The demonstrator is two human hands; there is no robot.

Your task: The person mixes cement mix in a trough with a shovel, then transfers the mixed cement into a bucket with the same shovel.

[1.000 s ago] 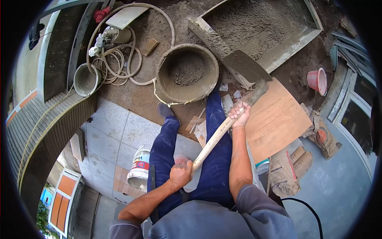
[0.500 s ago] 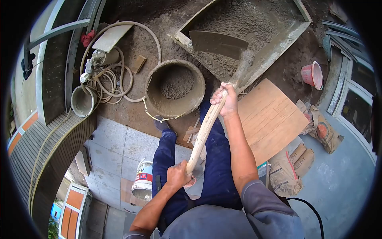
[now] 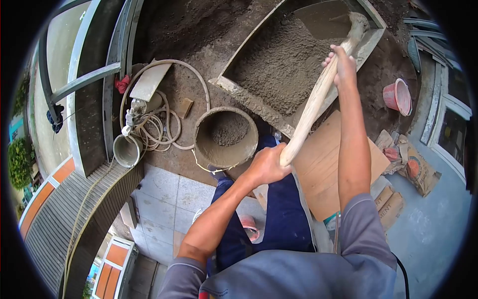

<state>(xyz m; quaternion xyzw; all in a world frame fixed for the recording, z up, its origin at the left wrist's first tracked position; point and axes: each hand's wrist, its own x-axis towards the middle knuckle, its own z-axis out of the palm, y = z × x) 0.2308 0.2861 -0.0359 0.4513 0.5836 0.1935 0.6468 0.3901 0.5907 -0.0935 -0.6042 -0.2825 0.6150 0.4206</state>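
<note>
Both hands grip a hoe with a thick wooden handle (image 3: 313, 107). My left hand (image 3: 269, 163) is wrapped around the butt end, over my thighs. Farther up the shaft, just below the head, my right hand (image 3: 342, 67) closes round the wood. The wide metal hoe blade (image 3: 323, 21) lies at the far end of a mixing trough (image 3: 257, 103), against wet grey mortar (image 3: 279, 65); its lower edge seems to be in the mix. Beside the trough's near corner stands a round bucket (image 3: 201, 144) with some mortar in it.
A coiled hose (image 3: 199, 79) and a small pail (image 3: 115, 149) lie left. At right are a wooden board (image 3: 318, 184), cement bags (image 3: 418, 167) and a red bucket (image 3: 397, 97). A pinkish bucket (image 3: 249, 226) shows between my legs.
Both hands have pushed the hoe forward and to the right. The blade has gone from above the trough's near end to the mortar at its far end. The view has shifted slightly.
</note>
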